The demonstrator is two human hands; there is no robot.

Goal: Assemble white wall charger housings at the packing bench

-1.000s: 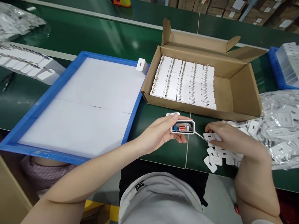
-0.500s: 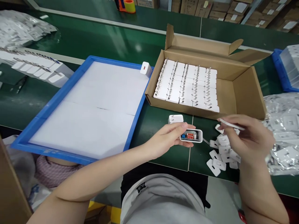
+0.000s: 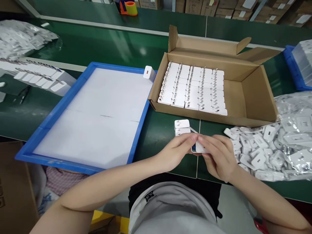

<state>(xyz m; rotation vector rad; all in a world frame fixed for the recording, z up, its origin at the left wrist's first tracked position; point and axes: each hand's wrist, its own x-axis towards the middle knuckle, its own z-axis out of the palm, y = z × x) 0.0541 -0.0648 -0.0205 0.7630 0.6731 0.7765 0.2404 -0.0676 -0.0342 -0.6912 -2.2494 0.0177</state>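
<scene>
In my left hand (image 3: 177,150) is a white charger housing (image 3: 193,149), and a little blue of its inside shows at the opening. My right hand (image 3: 219,157) is closed on a white cover plate (image 3: 201,148), which lies at the mouth of the housing and hides most of it. Whether the plate sits flush cannot be made out behind the fingers. Just beyond my left fingers stand two white chargers (image 3: 182,124) with metal prongs. A heap of loose white cover plates (image 3: 252,146) spreads to the right of my right hand.
Behind my hands an open cardboard box (image 3: 255,94) holds rows of chargers, prongs up. To the left lies a blue-rimmed white tray (image 3: 140,130), with one charger (image 3: 149,73) at its far corner. Clear plastic bags (image 3: 296,130) of white parts are at the right.
My right hand has come left from over the heap, bringing the cover plate onto the housing's opening. The housing's inside, open to view before, is now mostly covered.
</scene>
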